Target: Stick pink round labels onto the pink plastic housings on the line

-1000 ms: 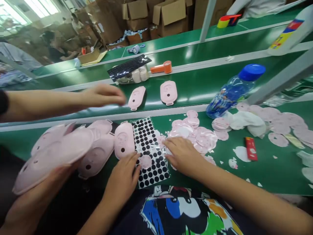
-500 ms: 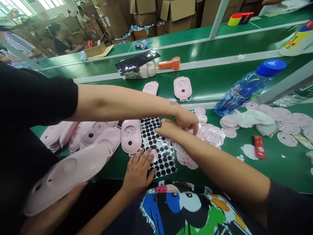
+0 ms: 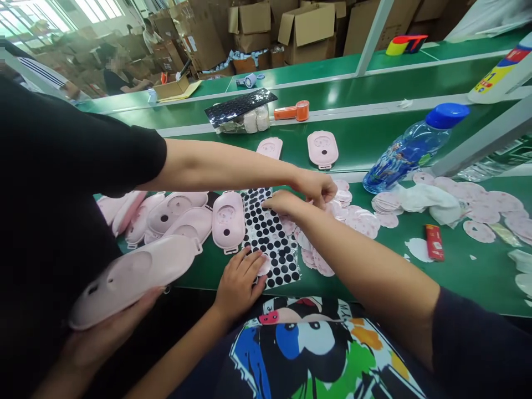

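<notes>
My left hand [image 3: 240, 280] lies palm down with its fingers stretched over the lower edge of a sheet of black round stickers [image 3: 272, 238]. Its fingertips touch a small pale pink disc [image 3: 264, 265] on that sheet. Near the sheet's upper part my right hand [image 3: 283, 203] is closed, thumb side toward the dots; what its fingers pinch, if anything, is hidden. Left of the sheet lies a pink plastic panel [image 3: 228, 221] with a round label and a dark hole. Pink round labels [image 3: 318, 257] lie in a loose pile beneath my right forearm.
A co-worker's arm [image 3: 233, 169] crosses from the left, its hand over the labels; their other hand holds a pink panel [image 3: 137, 277]. More panels [image 3: 172, 213] are heaped at left. A blue bottle [image 3: 409, 152] and a red packet [image 3: 434, 242] stand and lie at right.
The view has shifted slightly. The co-worker's hand over the labels has drawn its fingers in, and their held panel has moved a little. My hands stay at the sticker sheet.
</notes>
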A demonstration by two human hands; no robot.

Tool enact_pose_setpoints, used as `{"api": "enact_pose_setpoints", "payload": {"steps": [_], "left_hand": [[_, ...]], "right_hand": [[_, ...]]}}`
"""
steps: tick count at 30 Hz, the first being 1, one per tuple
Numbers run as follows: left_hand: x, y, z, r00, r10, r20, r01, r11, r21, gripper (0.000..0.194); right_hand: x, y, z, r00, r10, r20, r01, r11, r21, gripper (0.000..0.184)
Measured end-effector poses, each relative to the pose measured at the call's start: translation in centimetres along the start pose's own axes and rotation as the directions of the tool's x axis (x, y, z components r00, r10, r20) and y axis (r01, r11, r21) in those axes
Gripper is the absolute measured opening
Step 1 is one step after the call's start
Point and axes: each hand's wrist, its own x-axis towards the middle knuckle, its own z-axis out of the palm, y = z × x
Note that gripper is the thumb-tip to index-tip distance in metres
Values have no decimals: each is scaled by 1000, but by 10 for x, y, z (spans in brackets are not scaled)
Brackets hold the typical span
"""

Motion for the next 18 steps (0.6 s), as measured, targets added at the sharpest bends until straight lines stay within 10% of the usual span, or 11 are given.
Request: {"api": "enact_pose_setpoints", "payload": {"steps": [8, 18], "left_hand": [[-14, -18, -14, 998, -69, 4, 69, 993, 99, 31], [-12, -28, -17, 988, -151, 32, 147, 985, 91, 30]], "right_hand": [[-44, -3, -4, 915, -291, -279, 298, 954, -18, 19], [-68, 2, -35, 846, -339, -410, 439, 881, 176, 22]]}}
